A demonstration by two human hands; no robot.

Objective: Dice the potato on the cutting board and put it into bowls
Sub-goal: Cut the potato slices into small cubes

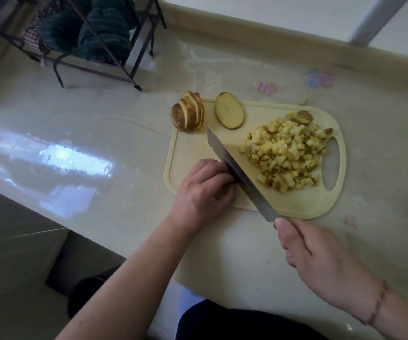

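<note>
The right hand [321,261] grips the handle of a broad steel cleaver [237,173], whose blade runs diagonally across the pale yellow plastic cutting board [296,204] and meets the curled fingers of the left hand [205,190]; whatever those fingers hold down is hidden beneath them. Beyond the blade, right of the left hand, lies a heap of diced potato [286,153]. Farther from both hands, a fanned stack of potato slices [188,111] stands beside one flat oval slice [229,110].
</note>
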